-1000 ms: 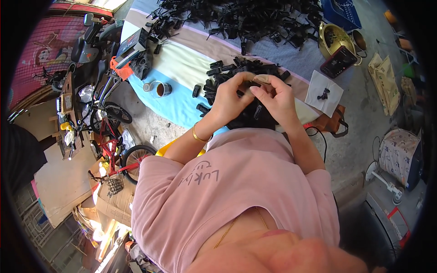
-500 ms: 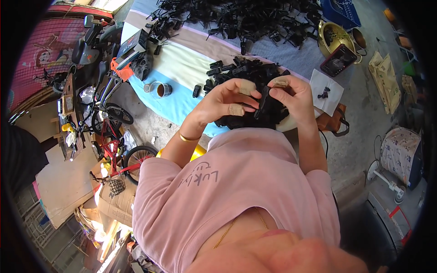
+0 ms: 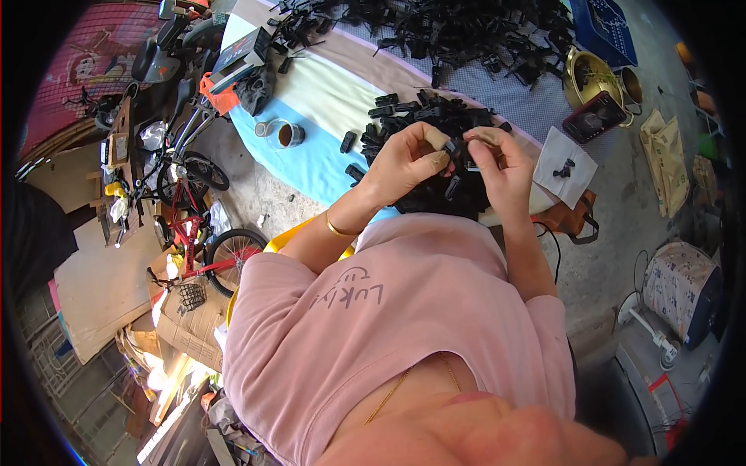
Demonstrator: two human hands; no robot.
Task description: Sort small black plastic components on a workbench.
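Over a heap of black plastic parts my two hands come together at the table's near edge. My left hand, with tape around its finger and thumb, is closed in a pinch on a small black plastic part. From the other side my right hand pinches at the same part, its thumb and fingertips pressed together; the fingertips cover much of the piece. Another black part shows just below the fingers. A few loose ones, such as a black piece, lie left of the heap.
A larger pile of black parts covers the far side of the striped cloth. A cup of brown liquid stands left. On the right are a phone against a brass-coloured bowl and a white paper with small dark pieces.
My left fingers have closed from a spread pose into a pinch at the part. My right hand has tilted, bringing its fingertips against my left ones. The whole view has shifted slightly.
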